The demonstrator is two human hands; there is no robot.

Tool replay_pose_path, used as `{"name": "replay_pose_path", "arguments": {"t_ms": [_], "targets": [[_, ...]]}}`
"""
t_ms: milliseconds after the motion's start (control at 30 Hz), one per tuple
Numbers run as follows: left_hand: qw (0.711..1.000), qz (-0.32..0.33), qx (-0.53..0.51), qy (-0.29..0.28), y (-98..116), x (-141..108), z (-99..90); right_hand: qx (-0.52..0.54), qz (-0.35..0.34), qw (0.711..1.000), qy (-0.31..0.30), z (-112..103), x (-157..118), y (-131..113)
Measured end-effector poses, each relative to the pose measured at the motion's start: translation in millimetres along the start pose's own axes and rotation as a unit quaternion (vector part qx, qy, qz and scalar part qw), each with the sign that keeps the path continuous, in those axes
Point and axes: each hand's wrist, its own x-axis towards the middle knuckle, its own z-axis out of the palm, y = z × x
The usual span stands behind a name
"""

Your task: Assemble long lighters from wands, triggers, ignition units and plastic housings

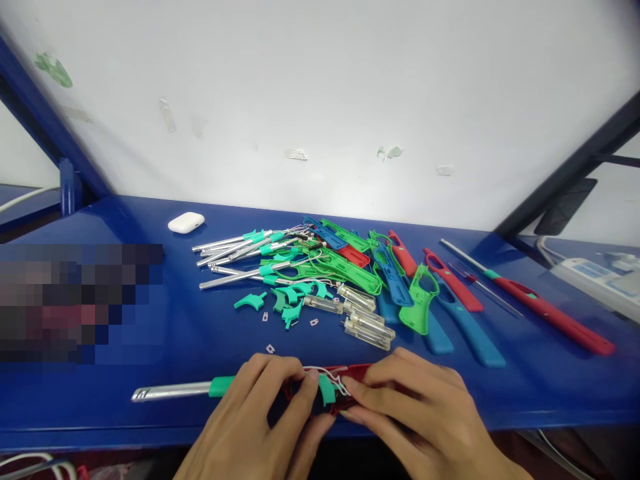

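At the table's front edge, my left hand (265,413) is closed around an opened red gas lighter's housing (361,371), fingertips beside its green trigger (327,389). My right hand (420,407) pinches the other end of that housing, thumb and index finger at the white wires (340,383). From the left side of the lighter sticks out a silver metal tube (173,391) with a green collar (221,386). Both palms hide much of the inside. Just beyond the hands lie clear fuel tanks (367,330), loose green triggers (250,301) and tiny pink clips (271,349).
Behind is a pile of metal tubes (235,277) with wires, and green housing halves (355,273). Blue housing pieces (470,320), a screwdriver (493,297) and an assembled red lighter (555,313) lie right. A white earbud case (187,223) sits back left, a power strip (600,283) far right.
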Motion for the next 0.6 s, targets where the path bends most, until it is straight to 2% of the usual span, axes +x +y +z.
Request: {"name": "replay_pose_path", "arguments": {"t_ms": [233,433,600], "targets": [[1.000,0.005,0.003,-0.016,-3.4,0.4,2.3,-0.011,-0.001,1.000,0.007,-1.8,2.4,-1.6],[0.998,0.028,0.051,0.000,-4.2,-3.8,1.1,-0.016,0.015,1.000,-0.009,0.4,1.5,-2.3],[0.995,0.054,0.079,-0.008,-4.3,-1.8,-1.9,-0.091,0.002,0.995,-0.038,0.6,0.1,-4.2]]}}
